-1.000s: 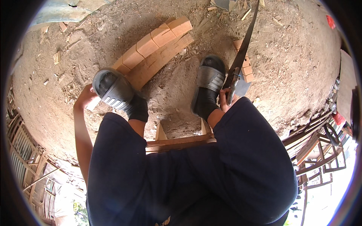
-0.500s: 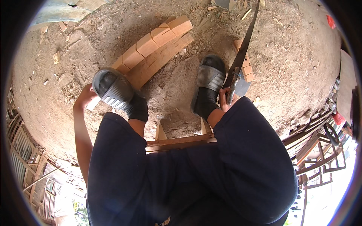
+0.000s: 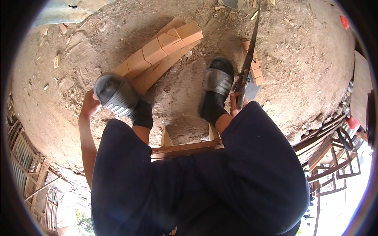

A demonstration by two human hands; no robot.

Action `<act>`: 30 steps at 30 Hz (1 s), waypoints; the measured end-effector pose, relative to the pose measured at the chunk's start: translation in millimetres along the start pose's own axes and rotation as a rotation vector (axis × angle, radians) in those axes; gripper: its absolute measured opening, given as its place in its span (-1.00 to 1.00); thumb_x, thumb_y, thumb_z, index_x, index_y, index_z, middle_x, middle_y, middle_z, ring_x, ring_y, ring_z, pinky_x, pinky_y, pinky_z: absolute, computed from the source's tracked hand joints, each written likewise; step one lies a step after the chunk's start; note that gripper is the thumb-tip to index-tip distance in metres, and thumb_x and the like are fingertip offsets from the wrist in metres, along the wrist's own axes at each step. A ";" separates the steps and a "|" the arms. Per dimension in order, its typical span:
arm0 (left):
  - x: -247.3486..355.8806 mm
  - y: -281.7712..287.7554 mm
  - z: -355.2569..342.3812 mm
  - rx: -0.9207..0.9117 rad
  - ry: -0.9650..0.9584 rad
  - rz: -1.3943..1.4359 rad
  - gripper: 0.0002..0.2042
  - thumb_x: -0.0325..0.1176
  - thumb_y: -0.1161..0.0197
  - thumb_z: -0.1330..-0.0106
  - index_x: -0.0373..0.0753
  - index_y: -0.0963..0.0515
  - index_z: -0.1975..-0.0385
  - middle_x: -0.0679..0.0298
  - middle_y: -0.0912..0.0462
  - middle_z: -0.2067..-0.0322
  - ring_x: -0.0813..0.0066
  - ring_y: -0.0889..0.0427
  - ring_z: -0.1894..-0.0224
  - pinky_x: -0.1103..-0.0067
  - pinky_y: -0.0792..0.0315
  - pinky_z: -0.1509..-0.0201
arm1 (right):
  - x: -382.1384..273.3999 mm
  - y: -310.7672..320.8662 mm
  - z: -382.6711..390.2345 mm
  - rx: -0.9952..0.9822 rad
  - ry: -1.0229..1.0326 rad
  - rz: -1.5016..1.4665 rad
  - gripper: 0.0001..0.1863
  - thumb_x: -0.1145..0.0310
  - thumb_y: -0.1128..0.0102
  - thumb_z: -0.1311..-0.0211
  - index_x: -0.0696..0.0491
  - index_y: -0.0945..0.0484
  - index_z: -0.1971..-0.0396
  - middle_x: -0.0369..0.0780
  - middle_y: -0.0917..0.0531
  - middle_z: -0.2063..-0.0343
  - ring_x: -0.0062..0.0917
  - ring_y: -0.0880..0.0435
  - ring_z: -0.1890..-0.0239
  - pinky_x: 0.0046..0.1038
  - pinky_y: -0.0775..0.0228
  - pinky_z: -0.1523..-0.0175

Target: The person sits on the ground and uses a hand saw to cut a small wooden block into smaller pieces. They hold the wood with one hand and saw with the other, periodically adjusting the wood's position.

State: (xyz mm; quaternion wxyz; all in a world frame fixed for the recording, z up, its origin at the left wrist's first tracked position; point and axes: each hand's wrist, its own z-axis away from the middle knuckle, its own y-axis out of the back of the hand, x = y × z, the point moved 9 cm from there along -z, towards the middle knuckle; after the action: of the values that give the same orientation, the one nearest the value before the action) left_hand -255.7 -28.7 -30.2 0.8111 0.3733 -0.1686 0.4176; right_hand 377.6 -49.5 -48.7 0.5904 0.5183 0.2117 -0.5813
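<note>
A curved piece of wood (image 3: 152, 51) with several cross lines or cuts on its face lies slantwise over a flat curved board (image 3: 157, 74). My left sandal (image 3: 114, 94) presses on its near end. Beside that sandal, my left hand (image 3: 90, 104) is closed at the wood's near end, its fingertips hidden behind the foot. By my right foot, my right hand (image 3: 235, 105) grips the handle of a handsaw (image 3: 249, 59). The saw's long dark blade points away from me, off the wood. My knee partly covers the right hand.
Several small wooden blocks (image 3: 256, 70) lie in a row right of the saw. A low wooden stool (image 3: 189, 148) is under me. Shavings and offcuts (image 3: 57, 61) litter the dirt floor. Wooden frames (image 3: 334, 165) stand at the right, and slatted pieces (image 3: 23, 149) at the left.
The curved wood has shifted and turned a little on the board, showing more board on its far side. The saw blade's tip has swung left. My left foot has shifted slightly left.
</note>
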 end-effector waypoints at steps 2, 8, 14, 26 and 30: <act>1.8 3.2 4.9 0.085 -0.014 -0.061 -0.60 -0.38 -0.46 -0.13 -0.35 -0.58 0.04 0.21 -0.72 0.15 0.50 -0.62 0.11 0.52 -0.45 -0.03 | 0.1 0.0 -0.2 -0.008 0.003 -0.005 -0.77 0.28 -0.27 -0.26 0.17 -0.55 0.36 -0.35 -0.50 0.66 -0.69 -0.41 0.63 -0.54 -0.20 0.52; 12.9 1.9 7.3 0.185 -0.021 -0.036 -0.65 -0.38 -0.44 -0.16 -0.33 -0.58 0.06 0.21 -0.71 0.19 0.51 -0.62 0.11 0.53 -0.46 0.00 | -15.4 9.0 0.9 -0.033 0.035 -0.008 -0.76 0.27 -0.27 -0.26 0.17 -0.56 0.36 -0.35 -0.50 0.66 -0.69 -0.41 0.63 -0.54 -0.20 0.52; 7.0 2.8 16.3 0.328 -0.119 -0.080 -0.71 -0.48 -0.40 -0.12 -0.31 -0.60 0.13 0.14 -0.67 0.19 0.27 -0.66 0.12 0.45 -0.49 0.01 | -134.7 3.1 0.7 -0.230 0.183 0.064 -0.76 0.27 -0.27 -0.26 0.17 -0.56 0.36 -0.35 -0.50 0.66 -0.69 -0.41 0.62 -0.54 -0.20 0.52; 23.8 -1.6 15.2 0.484 -0.330 -0.331 -0.61 -0.40 -0.51 0.03 -0.28 -0.60 0.16 0.06 -0.64 0.19 -0.02 -0.61 0.11 0.27 -0.49 0.01 | -159.8 -80.5 4.5 -0.632 0.161 0.210 -0.68 0.31 -0.32 -0.28 0.17 -0.47 0.58 -0.30 -0.47 0.72 -0.72 -0.36 0.63 -0.48 -0.19 0.56; 35.5 -2.9 12.0 0.459 -0.335 -0.395 -0.59 -0.37 -0.52 0.04 -0.26 -0.59 0.15 0.07 -0.64 0.19 -0.01 -0.61 0.11 0.25 -0.47 -0.02 | -163.3 -83.3 9.9 -0.620 0.134 0.215 -0.70 0.32 -0.31 -0.28 0.17 -0.49 0.55 -0.29 -0.47 0.72 -0.73 -0.36 0.63 -0.50 -0.19 0.56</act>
State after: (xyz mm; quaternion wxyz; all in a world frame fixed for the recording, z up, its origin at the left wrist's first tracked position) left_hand -231.8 -19.1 -2.8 0.7322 0.6349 -0.1254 0.2123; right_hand 260.3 36.0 63.7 0.7627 0.3704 0.3608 -0.3884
